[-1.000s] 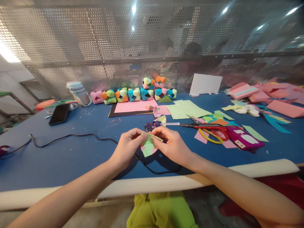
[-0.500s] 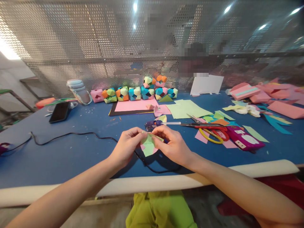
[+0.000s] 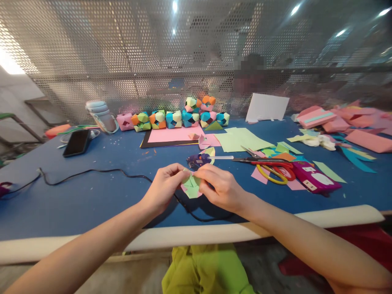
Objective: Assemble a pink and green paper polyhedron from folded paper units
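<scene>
Starting far left, a black cord point(image 3: 104, 170) wiggles across the blue table point(image 3: 119, 208), with a phone point(image 3: 76, 143) lying flat behind it and a bottle point(image 3: 101, 117) standing just past the phone. Next along the back there's a row of folded paper balls point(image 3: 174, 119), a couple more stacked on top, and a pink sheet point(image 3: 173, 135) on a black one right in front of them.

Then the left hand point(image 3: 163, 185): thumb and forefinger are pinched together on the top left corner of a small folded paper point(image 3: 192, 190), mostly green with bits of pink. The paper's up off the table, right between the two hands, and most of it hangs below the fingertips, above a loop of that cord. A glue gun point(image 3: 197, 159) lies just beyond it, stick poking out to the right.

The right hand point(image 3: 225, 187) has its thumb and fingers curled in and gripping the paper's upper right edge. Can't make out exactly how the tips sit, they cover that bit.

Further right: light green sheets point(image 3: 243, 139), a white card point(image 3: 267, 107) propped up behind, scissors point(image 3: 286, 164) with red handles next to a yellow-handled pair, a purple box point(image 3: 316, 177) by the handles, and finally a messy pink paper pile point(image 3: 352, 118) at the back.
</scene>
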`<state>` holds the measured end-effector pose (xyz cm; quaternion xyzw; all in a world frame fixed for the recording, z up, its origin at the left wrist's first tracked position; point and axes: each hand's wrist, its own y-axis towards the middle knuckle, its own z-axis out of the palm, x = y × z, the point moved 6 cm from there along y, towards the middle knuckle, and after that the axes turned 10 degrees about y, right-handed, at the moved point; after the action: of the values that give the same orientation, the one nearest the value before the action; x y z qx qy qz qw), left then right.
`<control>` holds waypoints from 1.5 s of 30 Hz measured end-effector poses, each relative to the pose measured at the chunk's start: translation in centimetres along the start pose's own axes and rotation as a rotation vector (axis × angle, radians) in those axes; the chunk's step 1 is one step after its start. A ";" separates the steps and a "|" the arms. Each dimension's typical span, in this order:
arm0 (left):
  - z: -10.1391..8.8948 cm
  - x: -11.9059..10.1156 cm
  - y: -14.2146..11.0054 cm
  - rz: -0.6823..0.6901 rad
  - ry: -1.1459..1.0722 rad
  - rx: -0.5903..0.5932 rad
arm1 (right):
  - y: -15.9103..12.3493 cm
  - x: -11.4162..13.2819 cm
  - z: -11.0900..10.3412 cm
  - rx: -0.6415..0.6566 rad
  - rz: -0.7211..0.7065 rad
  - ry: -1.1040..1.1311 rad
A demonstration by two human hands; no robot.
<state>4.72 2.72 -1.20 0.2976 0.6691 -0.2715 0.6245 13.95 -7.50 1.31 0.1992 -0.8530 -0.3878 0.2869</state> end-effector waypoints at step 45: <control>0.4 -1.2 -0.7 0.224 0.556 0.023 | 0.2 -0.3 -0.2 -0.011 0.160 0.075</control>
<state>4.51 1.89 -0.04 0.4397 0.7743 -0.1166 0.4399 14.23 -7.31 1.50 0.1430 -0.8528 -0.3605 0.3498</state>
